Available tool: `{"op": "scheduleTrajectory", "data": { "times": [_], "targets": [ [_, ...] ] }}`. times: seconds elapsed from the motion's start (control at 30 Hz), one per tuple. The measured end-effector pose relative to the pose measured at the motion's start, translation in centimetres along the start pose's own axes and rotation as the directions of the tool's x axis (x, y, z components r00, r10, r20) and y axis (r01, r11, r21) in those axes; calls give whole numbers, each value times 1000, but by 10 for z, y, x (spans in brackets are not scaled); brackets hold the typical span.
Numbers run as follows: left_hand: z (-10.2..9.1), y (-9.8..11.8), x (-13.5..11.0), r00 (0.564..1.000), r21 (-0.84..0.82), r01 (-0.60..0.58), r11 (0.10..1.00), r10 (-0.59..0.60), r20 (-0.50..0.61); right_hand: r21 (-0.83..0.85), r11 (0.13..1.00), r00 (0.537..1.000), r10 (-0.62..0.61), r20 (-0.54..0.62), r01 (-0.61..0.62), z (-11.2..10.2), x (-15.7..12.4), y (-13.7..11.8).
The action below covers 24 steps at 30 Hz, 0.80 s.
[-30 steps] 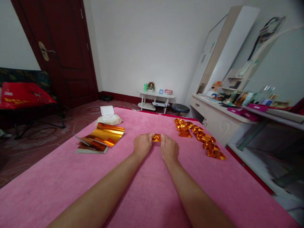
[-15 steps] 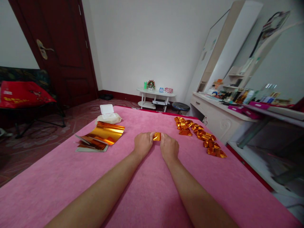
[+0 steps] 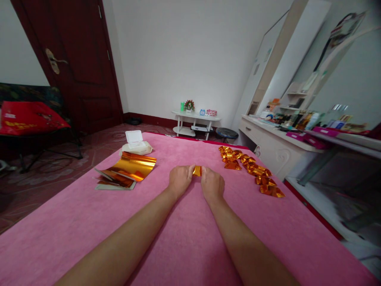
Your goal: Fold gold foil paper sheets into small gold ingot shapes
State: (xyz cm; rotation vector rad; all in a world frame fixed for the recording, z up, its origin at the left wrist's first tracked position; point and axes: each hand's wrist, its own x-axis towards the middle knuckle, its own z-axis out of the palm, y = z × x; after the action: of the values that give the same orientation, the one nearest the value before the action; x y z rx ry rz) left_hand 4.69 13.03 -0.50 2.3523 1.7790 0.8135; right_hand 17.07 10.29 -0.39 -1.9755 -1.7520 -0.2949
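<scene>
A small folded piece of gold foil paper [image 3: 197, 171] is pinched between both my hands over the pink cloth [image 3: 184, 238]. My left hand [image 3: 179, 180] grips its left side with curled fingers. My right hand [image 3: 212, 184] holds the right side the same way. Most of the piece is hidden by my fingers. To the left lies a stack of flat gold foil sheets [image 3: 131, 170]. On the right runs a row of several folded gold foil pieces [image 3: 251, 171].
A white wipes pack with its lid up [image 3: 135, 144] sits at the cloth's far left. A dressing table with bottles [image 3: 279, 135] stands to the right. A small white table [image 3: 195, 123], a dark stool [image 3: 226, 134] and a dark red door [image 3: 74, 59] lie beyond.
My hands have stayed pinched on the foil piece, pressing it a little narrower. The view has shifted slightly; nothing else moved.
</scene>
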Motion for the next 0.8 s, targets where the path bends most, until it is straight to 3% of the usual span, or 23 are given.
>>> {"op": "scheduleTrajectory", "data": {
  "times": [0.23, 0.53, 0.8],
  "targets": [
    [0, -4, 1, 996, -88, 93, 992, -92, 15, 81, 992, 995, 92, 45, -95, -1, 1, 7],
    [3, -11, 2, 996, -160, 85, 983, -77, 54, 183, 981, 998, 53, 19, -56, 1, 1, 16],
    [1, -5, 0, 998, -37, 44, 998, -43, 37, 40, 997, 996, 66, 61, -68, -5, -1, 8]
  ]
}}
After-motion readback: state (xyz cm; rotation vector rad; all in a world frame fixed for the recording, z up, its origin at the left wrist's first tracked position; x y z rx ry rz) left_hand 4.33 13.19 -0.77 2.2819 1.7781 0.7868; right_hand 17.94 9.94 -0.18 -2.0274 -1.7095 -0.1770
